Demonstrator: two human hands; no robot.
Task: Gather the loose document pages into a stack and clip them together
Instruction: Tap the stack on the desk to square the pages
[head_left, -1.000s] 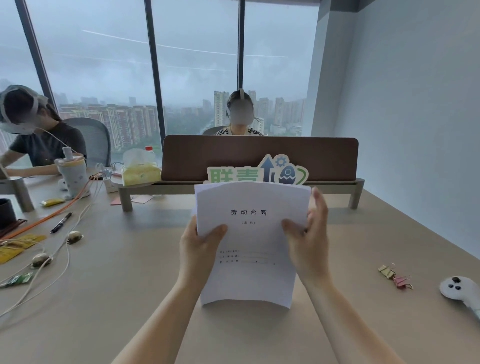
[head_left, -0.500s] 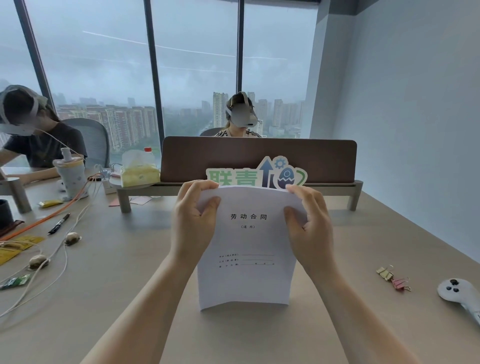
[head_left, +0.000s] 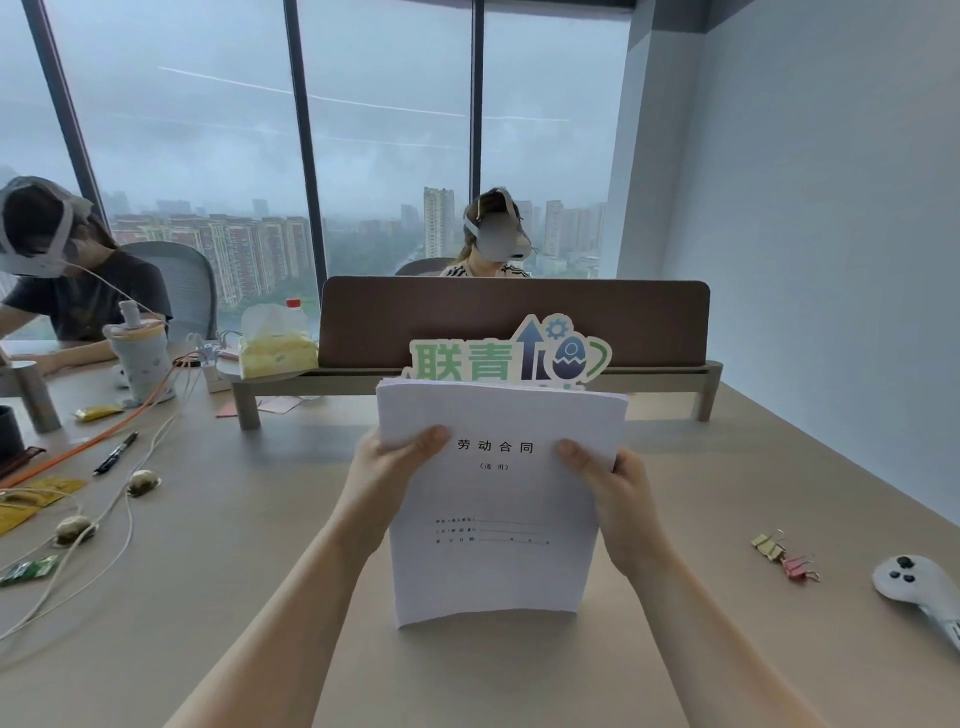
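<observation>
Head view: left hand (head_left: 387, 478) and right hand (head_left: 618, 499) clasp the upright page stack (head_left: 493, 561), squaring its edges. Next, I judge, one hand must reach the binder clips (head_left: 784, 556) at three o'clock.

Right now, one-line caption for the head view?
Both hands, left and right, hold the paper stack upright; binder clips wait unused.

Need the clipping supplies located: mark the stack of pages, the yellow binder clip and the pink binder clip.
stack of pages (head_left: 498, 571), head view, lower middle of the cover sheet.
yellow binder clip (head_left: 767, 545), head view, on its yellow body.
pink binder clip (head_left: 795, 567), head view, on its pink body.
</observation>
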